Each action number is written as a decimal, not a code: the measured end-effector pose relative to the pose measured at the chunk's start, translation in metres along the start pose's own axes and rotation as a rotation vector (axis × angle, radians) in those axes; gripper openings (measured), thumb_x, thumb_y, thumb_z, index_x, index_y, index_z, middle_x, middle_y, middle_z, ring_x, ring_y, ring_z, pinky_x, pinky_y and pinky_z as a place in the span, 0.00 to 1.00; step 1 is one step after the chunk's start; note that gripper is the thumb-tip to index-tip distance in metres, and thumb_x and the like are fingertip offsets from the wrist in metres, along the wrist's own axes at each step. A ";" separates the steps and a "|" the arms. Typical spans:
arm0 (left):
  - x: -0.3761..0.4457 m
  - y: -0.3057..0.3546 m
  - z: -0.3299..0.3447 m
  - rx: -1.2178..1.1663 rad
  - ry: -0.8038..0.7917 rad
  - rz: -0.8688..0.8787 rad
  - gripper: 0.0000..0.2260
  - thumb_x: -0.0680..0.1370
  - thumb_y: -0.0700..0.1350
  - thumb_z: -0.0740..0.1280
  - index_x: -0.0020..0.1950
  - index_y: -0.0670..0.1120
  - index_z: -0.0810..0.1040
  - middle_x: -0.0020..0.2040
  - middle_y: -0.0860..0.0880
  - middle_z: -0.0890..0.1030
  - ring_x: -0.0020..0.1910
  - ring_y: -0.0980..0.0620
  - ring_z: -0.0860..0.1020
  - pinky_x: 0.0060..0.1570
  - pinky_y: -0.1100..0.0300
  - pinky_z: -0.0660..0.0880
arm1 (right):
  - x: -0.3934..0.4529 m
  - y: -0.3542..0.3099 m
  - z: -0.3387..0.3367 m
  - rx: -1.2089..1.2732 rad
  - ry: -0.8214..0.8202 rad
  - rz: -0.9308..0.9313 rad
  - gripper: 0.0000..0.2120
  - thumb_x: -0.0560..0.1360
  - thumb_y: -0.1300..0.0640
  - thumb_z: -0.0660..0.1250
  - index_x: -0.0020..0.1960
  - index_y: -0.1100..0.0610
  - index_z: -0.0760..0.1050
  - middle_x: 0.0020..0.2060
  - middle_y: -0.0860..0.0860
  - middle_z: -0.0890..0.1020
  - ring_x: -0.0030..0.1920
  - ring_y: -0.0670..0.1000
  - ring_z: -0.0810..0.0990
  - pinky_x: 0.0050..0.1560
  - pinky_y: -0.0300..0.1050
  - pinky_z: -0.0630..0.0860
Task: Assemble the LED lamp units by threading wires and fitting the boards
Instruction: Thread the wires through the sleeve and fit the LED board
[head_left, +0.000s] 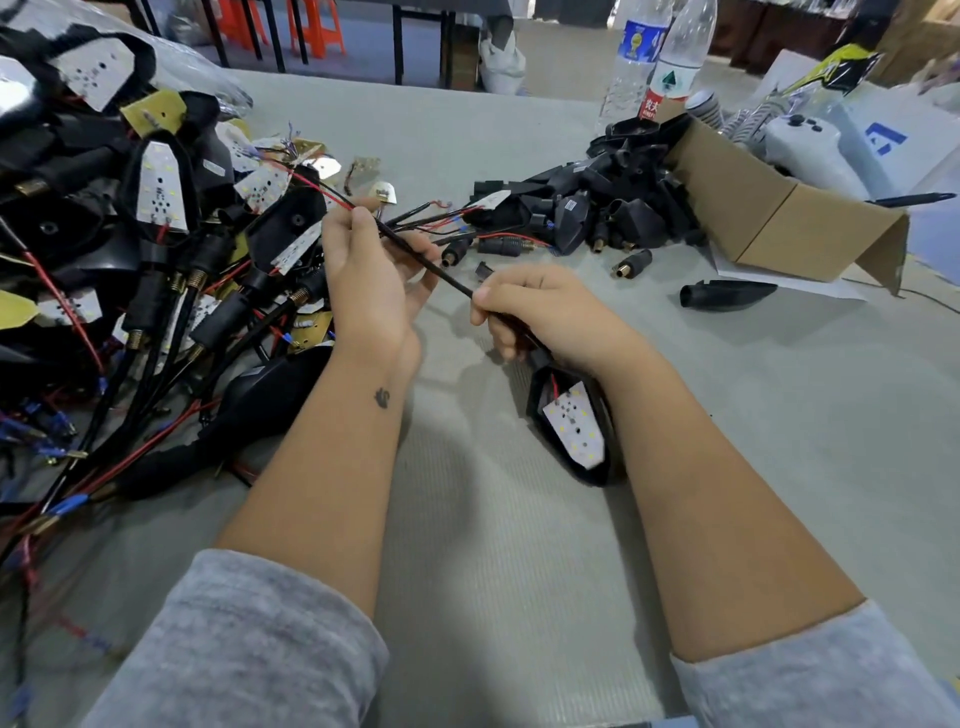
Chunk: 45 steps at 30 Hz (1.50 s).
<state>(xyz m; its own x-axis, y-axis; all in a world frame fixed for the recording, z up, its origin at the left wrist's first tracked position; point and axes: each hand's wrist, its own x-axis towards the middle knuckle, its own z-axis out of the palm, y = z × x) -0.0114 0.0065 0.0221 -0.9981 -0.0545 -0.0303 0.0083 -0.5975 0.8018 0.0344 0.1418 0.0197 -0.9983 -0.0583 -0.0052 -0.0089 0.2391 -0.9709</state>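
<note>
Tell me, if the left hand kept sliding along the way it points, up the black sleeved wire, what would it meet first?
Probably the loose red and black wire ends just beyond the left hand, then the pile of assembled lamps; depth is uncertain.

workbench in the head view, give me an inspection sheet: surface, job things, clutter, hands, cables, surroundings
surface: grey table, bare in front of the person.
job's things: lamp unit with white LED board fitted, under the right wrist; its black sleeved wire runs up between the hands.
clutter: pile of wired lamp units at left; heap of empty black housings beside a cardboard box; two water bottles.
hands: left hand pinches the wire's upper end; right hand grips it lower down.
cables: red and black leads tangled through the left pile.
surroundings: orange stools and table legs beyond.
</note>
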 end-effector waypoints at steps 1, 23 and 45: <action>0.001 -0.001 0.000 -0.029 0.005 -0.012 0.10 0.85 0.48 0.52 0.48 0.51 0.70 0.31 0.51 0.77 0.34 0.52 0.77 0.36 0.61 0.75 | 0.000 0.000 0.000 0.012 0.005 0.014 0.13 0.79 0.63 0.61 0.35 0.59 0.74 0.23 0.52 0.71 0.23 0.49 0.69 0.25 0.38 0.66; 0.007 -0.025 -0.001 0.754 -0.173 0.226 0.09 0.81 0.43 0.55 0.48 0.53 0.74 0.33 0.54 0.71 0.34 0.52 0.70 0.36 0.59 0.67 | 0.002 0.015 -0.029 -0.685 0.707 0.046 0.10 0.74 0.57 0.60 0.51 0.51 0.78 0.48 0.48 0.76 0.52 0.51 0.75 0.47 0.46 0.70; -0.010 -0.023 0.006 0.900 -0.318 0.168 0.08 0.77 0.41 0.59 0.42 0.54 0.72 0.33 0.53 0.79 0.30 0.59 0.70 0.37 0.58 0.67 | 0.001 0.024 -0.045 -0.944 0.782 0.217 0.12 0.73 0.54 0.60 0.33 0.57 0.66 0.33 0.55 0.73 0.46 0.61 0.71 0.42 0.48 0.66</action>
<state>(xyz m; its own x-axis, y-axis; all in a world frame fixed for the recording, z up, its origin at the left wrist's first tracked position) -0.0018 0.0252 0.0076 -0.9594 0.2142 0.1836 0.2341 0.2412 0.9418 0.0307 0.1907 0.0067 -0.7481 0.5845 0.3140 0.4457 0.7933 -0.4147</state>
